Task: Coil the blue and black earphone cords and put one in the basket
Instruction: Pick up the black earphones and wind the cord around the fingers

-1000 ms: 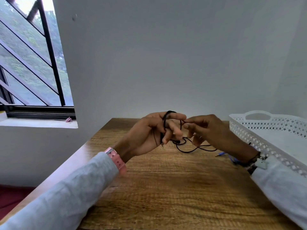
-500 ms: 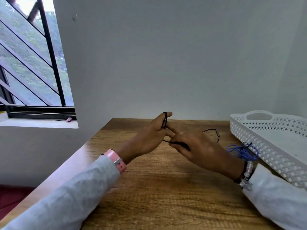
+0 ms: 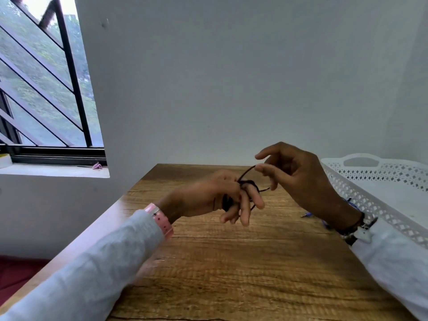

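Observation:
The black earphone cord (image 3: 249,183) is wound in loops around the fingers of my left hand (image 3: 215,196), held above the wooden table (image 3: 231,262). My right hand (image 3: 298,177) is raised just right of it and pinches the cord's free end between thumb and forefinger. The blue earphone cord (image 3: 309,214) lies on the table behind my right wrist; only its plug and a bit of wire show. The white perforated basket (image 3: 370,200) stands at the right edge of the table.
A grey wall rises close behind the table. A barred window with a sill (image 3: 53,170) is at the left. The table's left edge drops to a red floor (image 3: 14,272).
My right hand has lifted from low beside my left fingers up and to the right, drawing the black cord over my left fingers. The blue cord is now mostly hidden behind my right wrist.

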A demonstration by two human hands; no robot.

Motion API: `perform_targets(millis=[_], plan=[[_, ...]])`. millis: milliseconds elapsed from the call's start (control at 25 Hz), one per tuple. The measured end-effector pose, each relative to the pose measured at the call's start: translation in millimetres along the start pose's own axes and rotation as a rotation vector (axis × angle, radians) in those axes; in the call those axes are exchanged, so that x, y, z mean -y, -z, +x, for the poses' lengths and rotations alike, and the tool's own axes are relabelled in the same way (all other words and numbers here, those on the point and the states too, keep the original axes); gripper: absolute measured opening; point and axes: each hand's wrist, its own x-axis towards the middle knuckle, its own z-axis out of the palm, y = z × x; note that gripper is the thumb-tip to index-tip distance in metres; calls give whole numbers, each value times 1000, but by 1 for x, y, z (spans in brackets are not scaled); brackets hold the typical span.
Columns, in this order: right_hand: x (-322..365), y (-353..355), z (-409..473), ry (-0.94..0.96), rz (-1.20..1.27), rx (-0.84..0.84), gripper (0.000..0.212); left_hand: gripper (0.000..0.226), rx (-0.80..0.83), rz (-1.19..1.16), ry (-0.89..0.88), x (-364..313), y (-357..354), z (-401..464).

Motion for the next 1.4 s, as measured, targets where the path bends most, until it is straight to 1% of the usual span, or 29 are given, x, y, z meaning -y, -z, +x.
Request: perform_targets(millis=[40, 80, 120, 200, 280, 360, 440, 480, 520, 560, 600, 640, 680, 760, 840, 920, 960, 1000, 1040, 1120, 1160, 1200, 1280, 1400], plan=[[-1, -1, 1, -63, 92, -39, 15, 36, 15, -149, -74, -3, -1, 0], [-3, -2, 1, -120, 139, -52, 11, 39, -10, -256, -144, -5, 0, 0], [-5, -5, 0, -173, 157, -31, 8, 42, -57, -335, -207, -6, 1, 0], [-9, -14, -4, -257, 155, 82, 8, 49, -150, -474, -295, -6, 4, -1], [-12, -23, -11, -274, 104, 208, 12, 53, -263, -528, -342, -6, 7, 0], [-12, -29, -17, -228, 10, 311, 16, 51, -436, -495, -358, -6, 9, 2], [-12, -30, -19, -139, -138, 365, 20, 46, -625, -348, -305, -4, 11, 6], [-12, -30, -19, -74, -245, 364, 21, 45, -706, -196, -245, -4, 12, 6], [-11, -28, -18, 9, -363, 347, 22, 44, -757, 12, -170, -3, 11, 6], [-11, -26, -17, 97, -470, 324, 22, 43, -763, 240, -87, 0, 10, 5], [-11, -25, -16, 166, -541, 311, 21, 43, -733, 439, -14, 4, 9, 6], [-11, -24, -14, 207, -564, 311, 20, 45, -689, 595, 34, 8, 5, 6], [-11, -22, -13, 228, -551, 313, 17, 45, -645, 707, 44, 11, 1, 7], [-8, -19, -11, 232, -525, 310, 14, 47, -573, 825, 7, 13, -6, 8], [-4, -14, -10, 207, -543, 254, 17, 51, -511, 837, 9, 11, -6, 4], [2, -6, -7, 178, -454, 176, 20, 54, -447, 722, 35, 7, -4, 1], [5, -2, -6, 167, -374, 133, 19, 59, -419, 616, 46, 5, -4, 1], [8, 1, -4, 154, -296, 82, 16, 66, -381, 472, 43, 3, -5, 2], [10, 3, -2, 125, -212, 31, 15, 71, -315, 280, 26, 0, -5, 3], [10, 5, 2, 17, -24, -50, 16, 74, -126, -144, -53, -3, -2, 4], [8, 4, 3, -45, 48, -71, 17, 72, -52, -313, -91, -4, 0, 3], [6, 1, 2, -109, 100, -68, 19, 70, -8, -428, -124, -6, 2, 2], [1, -9, -2, -205, 168, 25, 24, 64, -13, -548, -201, -5, 4, 1], [-4, -29, -11, -260, 176, 202, 14, 62, -161, -626, -283, -3, -1, 4]])
